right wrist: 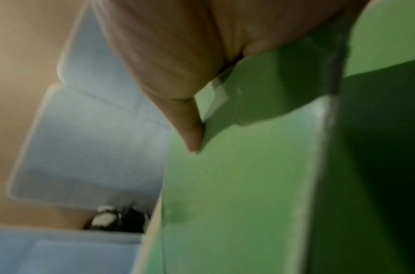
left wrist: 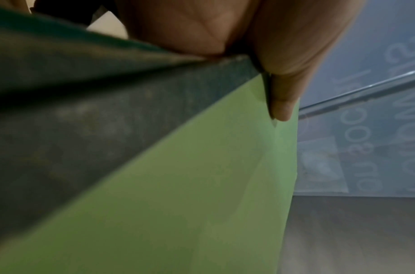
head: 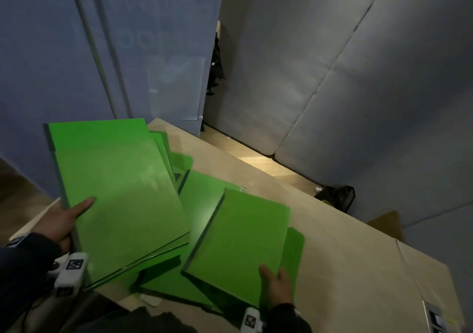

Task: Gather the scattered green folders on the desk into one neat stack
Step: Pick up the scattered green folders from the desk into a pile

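Observation:
My left hand (head: 65, 221) grips a bundle of several green folders (head: 120, 192) by its left edge, thumb on the top cover, tilted up above the desk (head: 332, 251). The left wrist view shows the thumb (left wrist: 281, 103) pressed on the green cover (left wrist: 202, 185) and the grey spines below. My right hand (head: 276, 285) holds one green folder (head: 243, 245) by its near corner, thumb on top, raised off the desk. In the right wrist view the thumb (right wrist: 190, 129) pinches that folder (right wrist: 237, 185). More green folders (head: 169, 286) lie loose underneath on the desk.
The light wooden desk runs right to a far edge, with grey padded panels (head: 332, 77) behind it. A black basket (head: 337, 197) sits on the floor beyond the desk. Papers or a device (head: 435, 317) lie at the desk's near right corner.

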The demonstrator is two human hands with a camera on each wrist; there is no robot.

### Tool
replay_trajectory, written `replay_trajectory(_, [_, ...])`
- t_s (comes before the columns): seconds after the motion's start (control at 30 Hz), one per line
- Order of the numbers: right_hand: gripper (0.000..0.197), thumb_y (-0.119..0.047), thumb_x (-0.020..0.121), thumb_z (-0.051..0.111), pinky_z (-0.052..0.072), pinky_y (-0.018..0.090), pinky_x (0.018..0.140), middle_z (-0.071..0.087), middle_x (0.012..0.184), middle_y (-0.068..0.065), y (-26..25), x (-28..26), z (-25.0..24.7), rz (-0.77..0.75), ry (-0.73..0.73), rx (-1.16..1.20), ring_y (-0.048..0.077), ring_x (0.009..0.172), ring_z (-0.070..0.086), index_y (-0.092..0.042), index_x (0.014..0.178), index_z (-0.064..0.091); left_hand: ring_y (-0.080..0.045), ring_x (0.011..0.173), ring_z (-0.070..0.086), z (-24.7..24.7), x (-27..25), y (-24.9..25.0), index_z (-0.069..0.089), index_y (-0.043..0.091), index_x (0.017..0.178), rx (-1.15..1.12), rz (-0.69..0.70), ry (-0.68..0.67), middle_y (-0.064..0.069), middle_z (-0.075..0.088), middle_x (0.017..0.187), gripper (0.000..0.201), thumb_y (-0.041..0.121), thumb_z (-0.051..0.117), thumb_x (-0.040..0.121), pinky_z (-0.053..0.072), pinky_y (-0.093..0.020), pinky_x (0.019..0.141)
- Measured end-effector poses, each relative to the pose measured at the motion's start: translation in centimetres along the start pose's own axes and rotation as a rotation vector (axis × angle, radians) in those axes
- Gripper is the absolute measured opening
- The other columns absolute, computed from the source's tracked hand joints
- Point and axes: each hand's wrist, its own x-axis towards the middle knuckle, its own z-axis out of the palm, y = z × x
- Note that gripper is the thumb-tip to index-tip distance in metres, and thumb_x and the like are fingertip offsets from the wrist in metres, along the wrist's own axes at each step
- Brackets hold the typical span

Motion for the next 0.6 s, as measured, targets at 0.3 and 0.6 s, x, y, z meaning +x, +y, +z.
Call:
replay_trajectory(0.3, [0.053, -0.025, 0.084, 0.075, 0.064, 0.046, 0.075, 0.072, 0.113, 0.017, -7.5, -4.3, -2.0, -0.143, -0.234, 0.435, 0.024, 0.094, 0.076, -0.011, 0.131, 0.056, -0.03, 0.071, 0.074, 3.4, -1.9, -0.8, 0.061, 0.005, 0.116, 0.076, 0.104, -0.144, -0.015, 0.077, 0.084, 0.028, 0.019, 0.06, 0.092, 0.059, -0.05, 0.068])
replay_trajectory(0.6, [0.076, -0.048, 0.086, 0.068, 0.039, 0.051, 0.114, 0.035, 0.158, 0.004, -5.5, -4.6, 10.0, -0.261, -0.326, -0.36, 0.029, 0.141, 0.04, -0.027, 0.15, 0.033, -0.039, 0.087, 0.066, 7.9, -3.1, -2.4, 0.058, 0.003, 0.111, 0.331, 0.152, -0.304, -0.024, 0.069, 0.098, 0.077, 0.033, 0.094, 0.05, 0.052, -0.058, 0.084])
